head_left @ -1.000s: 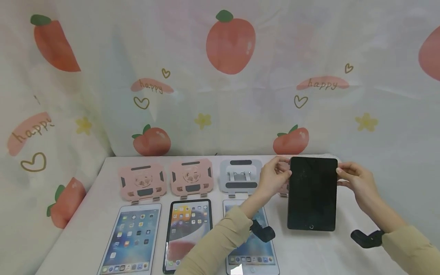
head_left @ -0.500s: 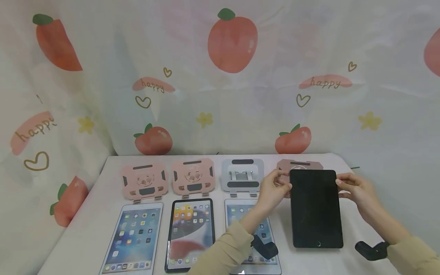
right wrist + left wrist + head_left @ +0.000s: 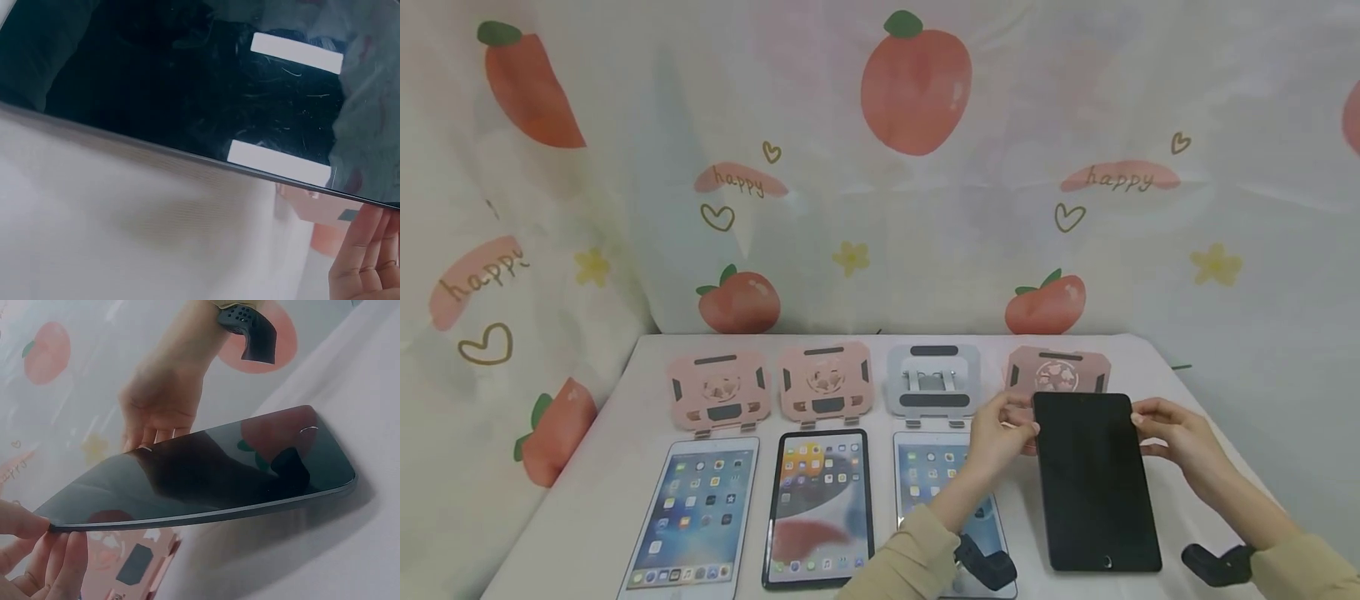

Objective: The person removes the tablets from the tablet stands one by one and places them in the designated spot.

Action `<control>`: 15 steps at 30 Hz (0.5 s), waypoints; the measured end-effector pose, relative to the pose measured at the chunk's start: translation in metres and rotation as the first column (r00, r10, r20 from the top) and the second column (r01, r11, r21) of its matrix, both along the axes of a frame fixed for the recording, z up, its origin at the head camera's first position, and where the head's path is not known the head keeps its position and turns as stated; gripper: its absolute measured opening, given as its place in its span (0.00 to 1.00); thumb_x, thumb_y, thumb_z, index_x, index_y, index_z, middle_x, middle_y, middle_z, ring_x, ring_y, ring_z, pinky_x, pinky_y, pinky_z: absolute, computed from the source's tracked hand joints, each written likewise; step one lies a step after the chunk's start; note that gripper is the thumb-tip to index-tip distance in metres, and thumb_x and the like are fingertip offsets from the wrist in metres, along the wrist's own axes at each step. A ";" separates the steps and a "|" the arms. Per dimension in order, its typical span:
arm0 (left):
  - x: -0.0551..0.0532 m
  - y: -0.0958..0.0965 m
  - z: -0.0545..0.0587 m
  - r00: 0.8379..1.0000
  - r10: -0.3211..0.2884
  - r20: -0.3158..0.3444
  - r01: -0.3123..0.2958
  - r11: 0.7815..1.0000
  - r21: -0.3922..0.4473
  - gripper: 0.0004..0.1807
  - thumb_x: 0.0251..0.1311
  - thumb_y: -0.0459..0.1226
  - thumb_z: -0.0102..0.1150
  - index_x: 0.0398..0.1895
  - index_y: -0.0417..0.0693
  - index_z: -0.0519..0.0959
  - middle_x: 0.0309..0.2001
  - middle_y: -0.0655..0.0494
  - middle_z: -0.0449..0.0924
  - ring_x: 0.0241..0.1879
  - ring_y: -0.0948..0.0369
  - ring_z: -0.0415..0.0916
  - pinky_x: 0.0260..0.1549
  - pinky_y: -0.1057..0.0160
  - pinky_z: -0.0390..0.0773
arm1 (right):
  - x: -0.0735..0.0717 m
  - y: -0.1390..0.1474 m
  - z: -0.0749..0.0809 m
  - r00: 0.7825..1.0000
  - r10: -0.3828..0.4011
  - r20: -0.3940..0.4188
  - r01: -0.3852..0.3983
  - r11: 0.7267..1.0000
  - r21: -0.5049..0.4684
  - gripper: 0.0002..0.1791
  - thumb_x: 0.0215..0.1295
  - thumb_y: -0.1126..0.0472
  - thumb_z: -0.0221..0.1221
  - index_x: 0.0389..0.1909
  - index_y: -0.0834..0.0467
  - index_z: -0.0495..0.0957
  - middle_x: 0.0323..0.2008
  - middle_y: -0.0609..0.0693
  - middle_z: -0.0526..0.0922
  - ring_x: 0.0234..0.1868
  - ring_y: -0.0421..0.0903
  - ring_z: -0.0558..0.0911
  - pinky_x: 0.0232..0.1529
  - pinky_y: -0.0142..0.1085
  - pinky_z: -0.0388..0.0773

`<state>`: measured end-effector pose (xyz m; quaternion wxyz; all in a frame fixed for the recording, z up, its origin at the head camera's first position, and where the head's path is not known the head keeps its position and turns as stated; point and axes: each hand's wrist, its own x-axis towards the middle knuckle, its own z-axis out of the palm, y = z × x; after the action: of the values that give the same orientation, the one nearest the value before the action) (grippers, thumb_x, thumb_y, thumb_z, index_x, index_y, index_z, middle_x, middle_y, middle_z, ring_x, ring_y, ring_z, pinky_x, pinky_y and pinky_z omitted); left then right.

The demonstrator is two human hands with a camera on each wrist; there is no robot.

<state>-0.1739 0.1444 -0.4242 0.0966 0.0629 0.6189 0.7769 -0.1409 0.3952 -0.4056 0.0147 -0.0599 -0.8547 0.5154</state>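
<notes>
A black tablet (image 3: 1097,487) with a dark screen is held tilted at the right of the table, its home button end toward me. My left hand (image 3: 1002,435) pinches its upper left edge between thumb and fingers. On the opposite edge, near the upper right corner, my right hand (image 3: 1180,433) pinches it the same way. The left wrist view shows the tablet's edge (image 3: 206,520) with a shadow under its lower end; whether that end touches the cloth I cannot tell. Behind the tablet stands a pink tablet stand (image 3: 1058,369), its lower part hidden.
Two more pink stands (image 3: 718,387) and a grey-blue stand (image 3: 933,383) line the table's back. Before them lie a white-framed tablet (image 3: 694,512), a black-framed tablet (image 3: 818,508) and another white-framed tablet (image 3: 925,467), partly under my left arm. A fruit-print curtain (image 3: 925,225) hangs behind.
Both hands have lowered the black tablet and brought it nearer to me. More of the pink stand behind it now shows. The head view has shifted slightly.
</notes>
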 end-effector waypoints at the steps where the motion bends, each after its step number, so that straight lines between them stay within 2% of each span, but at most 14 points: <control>1: 0.001 0.000 -0.002 1.000 0.007 0.012 -0.007 1.000 0.000 0.18 0.48 0.19 0.60 0.41 0.44 0.81 0.23 0.51 0.80 0.20 0.57 0.82 0.20 0.65 0.83 | 0.000 0.000 -0.002 1.000 -0.003 0.012 0.003 1.000 0.005 0.09 0.72 0.59 0.50 0.36 0.41 0.76 0.26 0.32 0.79 0.29 0.34 0.78 0.31 0.31 0.79; 5: 0.005 0.001 -0.008 0.998 0.026 0.052 -0.026 1.000 -0.006 0.18 0.47 0.18 0.60 0.39 0.44 0.81 0.21 0.56 0.77 0.19 0.56 0.81 0.19 0.64 0.83 | 0.003 0.000 -0.008 0.999 0.004 0.050 -0.007 0.999 0.048 0.07 0.72 0.58 0.50 0.39 0.50 0.76 0.27 0.32 0.78 0.30 0.34 0.77 0.32 0.31 0.80; 10: 0.008 0.002 -0.014 0.994 0.052 0.101 -0.051 0.999 -0.014 0.17 0.47 0.19 0.60 0.37 0.46 0.81 0.20 0.57 0.76 0.17 0.63 0.77 0.19 0.65 0.82 | 0.004 -0.001 -0.013 0.997 0.023 0.071 -0.030 0.995 0.100 0.13 0.73 0.58 0.48 0.44 0.65 0.73 0.28 0.33 0.77 0.31 0.34 0.77 0.33 0.32 0.80; 15: 0.010 0.003 -0.020 0.989 0.077 0.129 -0.074 0.997 -0.027 0.16 0.46 0.19 0.61 0.35 0.46 0.81 0.20 0.54 0.78 0.17 0.64 0.77 0.20 0.63 0.83 | 0.002 -0.001 -0.014 0.991 0.029 0.127 -0.043 0.994 0.105 0.16 0.73 0.57 0.48 0.46 0.68 0.72 0.28 0.34 0.77 0.31 0.35 0.76 0.34 0.33 0.80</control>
<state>-0.1644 0.1470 -0.4440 0.1079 -0.0121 0.6219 0.7756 -0.1384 0.3944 -0.4198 -0.0452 -0.0759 -0.8815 0.4639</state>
